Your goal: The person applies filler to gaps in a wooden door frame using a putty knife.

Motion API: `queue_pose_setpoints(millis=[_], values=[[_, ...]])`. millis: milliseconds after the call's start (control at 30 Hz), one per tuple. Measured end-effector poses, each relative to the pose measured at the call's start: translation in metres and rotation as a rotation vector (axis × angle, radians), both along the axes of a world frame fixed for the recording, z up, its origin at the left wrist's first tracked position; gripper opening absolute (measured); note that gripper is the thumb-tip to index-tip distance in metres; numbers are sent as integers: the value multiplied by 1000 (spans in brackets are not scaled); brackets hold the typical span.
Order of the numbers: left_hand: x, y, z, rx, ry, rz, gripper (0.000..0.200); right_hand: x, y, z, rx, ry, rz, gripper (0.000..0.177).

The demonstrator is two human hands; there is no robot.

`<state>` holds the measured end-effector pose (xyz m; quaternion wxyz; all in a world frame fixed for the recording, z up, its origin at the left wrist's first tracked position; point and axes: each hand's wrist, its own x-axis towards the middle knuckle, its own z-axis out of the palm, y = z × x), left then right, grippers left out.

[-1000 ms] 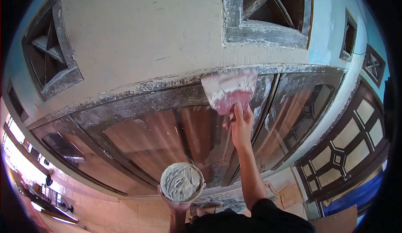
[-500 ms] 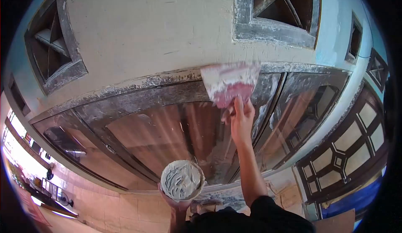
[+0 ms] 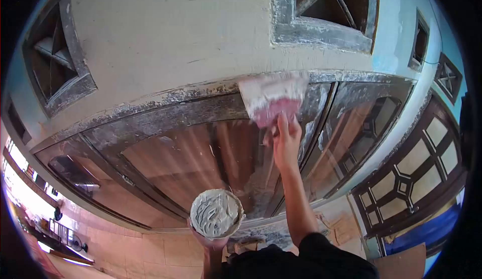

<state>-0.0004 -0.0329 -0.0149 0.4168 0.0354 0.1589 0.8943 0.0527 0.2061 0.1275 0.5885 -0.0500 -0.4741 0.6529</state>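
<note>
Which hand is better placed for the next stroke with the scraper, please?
Probably the right: the right hand grips the scraper, raised in front of the wooden frame. The left hand is lower, occupied with supporting the bowl of paste.

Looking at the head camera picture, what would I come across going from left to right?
Crossed-bar vent → bowl of whitish paste → wide pink scraper → dark door with pale panels.

Scraper (image 3: 275,96) blurred, top frame (image 3: 326,34) cut off
</note>
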Motion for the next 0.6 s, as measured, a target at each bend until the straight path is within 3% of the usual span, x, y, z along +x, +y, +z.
queue_pose_setpoints(millis=[100, 233, 333, 533, 600], values=[[4, 3, 7, 33, -20, -22, 65, -11, 15, 33, 45, -1, -71, 18], [3, 4, 7, 50, -25, -64, 65, -17, 24, 7, 23, -102, -123, 20], [1, 4, 3, 61, -1, -30, 67, -7, 6, -22, -15, -114, -17, 24], [-5, 7, -10, 0, -27, 34, 64, -27, -6, 35, 89, -55, -44, 21], [-5, 7, -9, 2, -13, 47, 63, -33, -3, 29, 57, -89, -52, 22]])
